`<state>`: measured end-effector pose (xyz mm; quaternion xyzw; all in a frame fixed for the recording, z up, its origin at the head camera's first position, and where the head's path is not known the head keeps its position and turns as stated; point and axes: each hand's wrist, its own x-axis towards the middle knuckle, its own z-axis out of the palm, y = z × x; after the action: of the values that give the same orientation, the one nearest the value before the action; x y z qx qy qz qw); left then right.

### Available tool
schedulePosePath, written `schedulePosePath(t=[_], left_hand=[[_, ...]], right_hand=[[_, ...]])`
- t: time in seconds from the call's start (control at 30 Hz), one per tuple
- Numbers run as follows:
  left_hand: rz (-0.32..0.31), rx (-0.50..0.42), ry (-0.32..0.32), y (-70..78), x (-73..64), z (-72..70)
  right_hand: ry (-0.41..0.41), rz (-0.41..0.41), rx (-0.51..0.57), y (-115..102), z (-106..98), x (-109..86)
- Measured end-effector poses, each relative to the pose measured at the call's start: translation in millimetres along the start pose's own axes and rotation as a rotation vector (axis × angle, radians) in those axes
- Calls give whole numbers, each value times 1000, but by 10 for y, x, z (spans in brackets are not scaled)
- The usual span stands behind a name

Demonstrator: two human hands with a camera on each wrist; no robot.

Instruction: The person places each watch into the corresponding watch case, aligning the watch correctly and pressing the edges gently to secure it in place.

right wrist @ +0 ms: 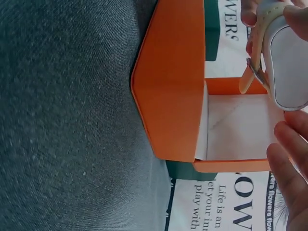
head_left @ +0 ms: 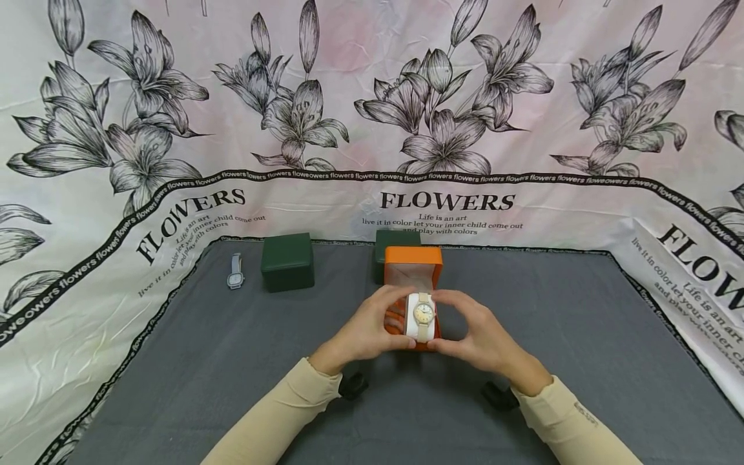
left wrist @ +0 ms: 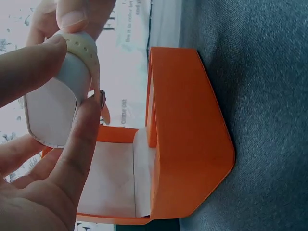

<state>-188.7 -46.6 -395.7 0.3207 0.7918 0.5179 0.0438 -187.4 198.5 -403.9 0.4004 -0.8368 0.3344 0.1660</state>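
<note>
A cream-strapped wristwatch [head_left: 423, 314] is wrapped around a white cushion [left wrist: 50, 110], its pale dial facing up in the head view. My left hand [head_left: 367, 326] holds the cushion's left side between thumb and fingers. From the right side, my right hand [head_left: 481, 330] grips it the same way. Both wrist views show cushion and watch raised above the orange box [right wrist: 168, 86], whose lid [head_left: 413, 257] stands open with a pale lining. The strap's buckle [right wrist: 255, 67] hangs at the cushion's edge, and its tail sticks out. In the head view, the hands and cushion hide much of the box's inside.
Behind the orange box stands a dark green box [head_left: 397, 237], partly covered. Another green box [head_left: 287, 261] sits to the left, with a silver-grey watch [head_left: 235, 279] lying beside it. Grey cloth [head_left: 232, 361] covers the table; a flower-printed sheet [head_left: 325, 206] hangs at the back.
</note>
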Motion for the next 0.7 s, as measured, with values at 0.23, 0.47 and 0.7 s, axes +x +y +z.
schedulePosePath(t=[0.23, 0.47, 0.7], left_hand=[[17, 314, 24, -68, 67, -38], [-34, 436, -7, -196, 157, -67], [-74, 494, -52, -275, 186, -53]], right_hand=[[-76, 98, 47, 122, 22, 65], [-170, 184, 73, 212, 61, 157], [-247, 253, 21, 252, 108, 174]])
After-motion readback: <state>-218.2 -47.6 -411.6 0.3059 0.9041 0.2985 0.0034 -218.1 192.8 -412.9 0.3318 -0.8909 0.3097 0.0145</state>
